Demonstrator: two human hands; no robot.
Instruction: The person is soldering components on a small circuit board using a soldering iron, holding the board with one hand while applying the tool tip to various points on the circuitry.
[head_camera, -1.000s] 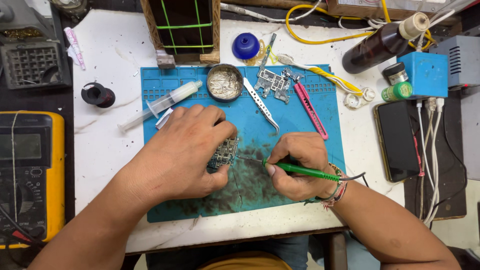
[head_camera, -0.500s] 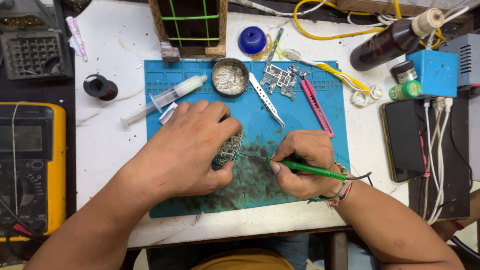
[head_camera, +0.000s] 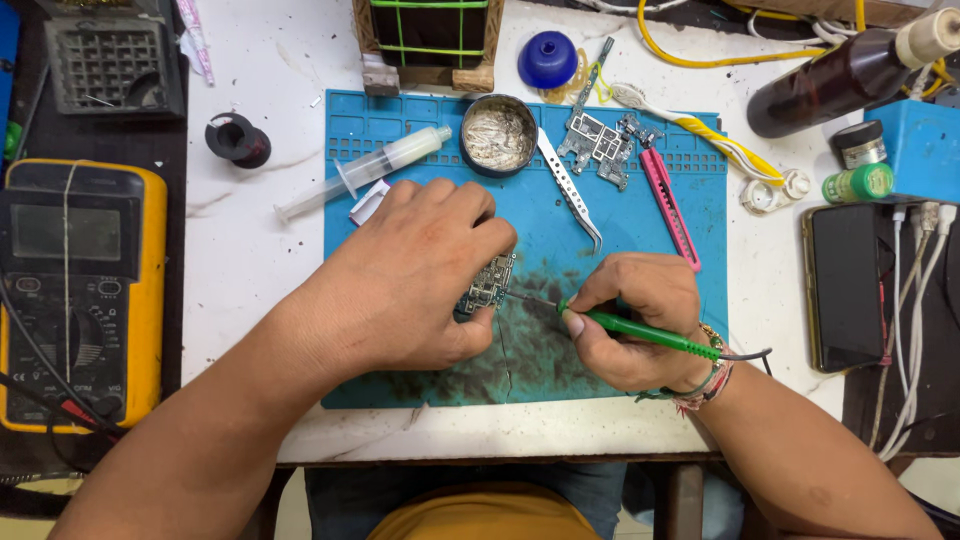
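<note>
Pinning a small circuit board (head_camera: 488, 284) to the blue mat (head_camera: 620, 215), the left hand (head_camera: 415, 275) is keeping a closed grip on it, while the right hand (head_camera: 630, 318), at three o'clock, is pinching a green-handled soldering iron (head_camera: 640, 330), its tip touching the board's right edge.

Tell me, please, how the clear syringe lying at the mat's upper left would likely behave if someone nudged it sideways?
The syringe would probably roll, since its barrel is round, though its flat finger flange may stop it soon. It looks like light plastic, so a small push should shift it. It lies half across the blue mat edge, which might hinder it.
</note>
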